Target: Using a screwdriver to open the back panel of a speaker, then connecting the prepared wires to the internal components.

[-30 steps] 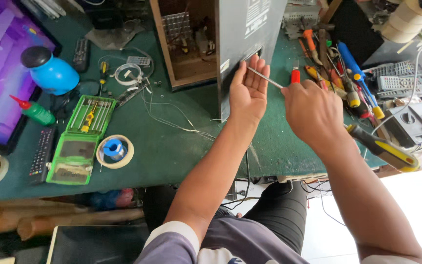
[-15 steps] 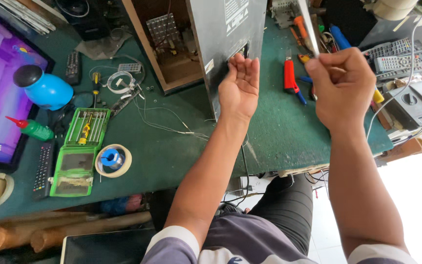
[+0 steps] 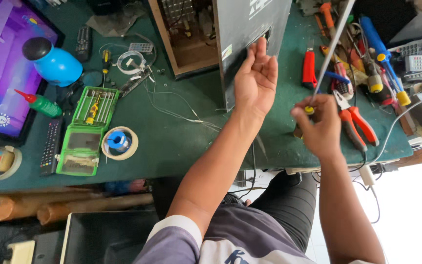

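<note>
The left hand (image 3: 256, 80) rests open against the dark panel (image 3: 250, 34); the right hand (image 3: 321, 124) grips a long screwdriver (image 3: 330, 51), whose tip must reach the panel.

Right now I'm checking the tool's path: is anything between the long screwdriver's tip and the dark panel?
The tip is out of frame. The left hand rests on the dark grey panel; the right hand holds the long metal-shafted screwdriver beside it.

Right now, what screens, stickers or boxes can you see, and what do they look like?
Screen: far left edge of the table, glowing purple and pink.
Sticker: on the dark panel by the left hand, small, pale, slanted.
Green case: left of centre, open, rectangular, tools inside.
</note>
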